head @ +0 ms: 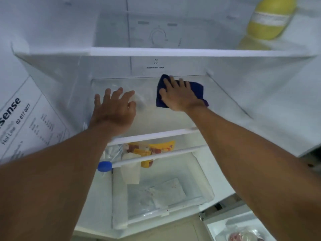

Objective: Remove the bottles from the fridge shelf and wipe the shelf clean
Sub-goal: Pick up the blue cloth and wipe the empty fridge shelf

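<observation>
A glass fridge shelf [152, 122] with a white front trim runs across the middle of the view and holds no bottles. A dark blue cloth [196, 88] lies on its back right part. My right hand [178, 96] presses flat on the cloth with the fingers spread. My left hand [114, 108] rests palm down on the left part of the shelf, fingers apart, holding nothing. A yellow bottle [269, 20] with a pale label stands on the upper shelf at the top right.
An upper shelf edge [173, 52] crosses above the hands. Below, a clear drawer [161, 193] holds bagged food and yellow packets [156, 150]. A white rail with a blue cap [105, 166] crosses it. A printed label [26, 122] covers the left wall.
</observation>
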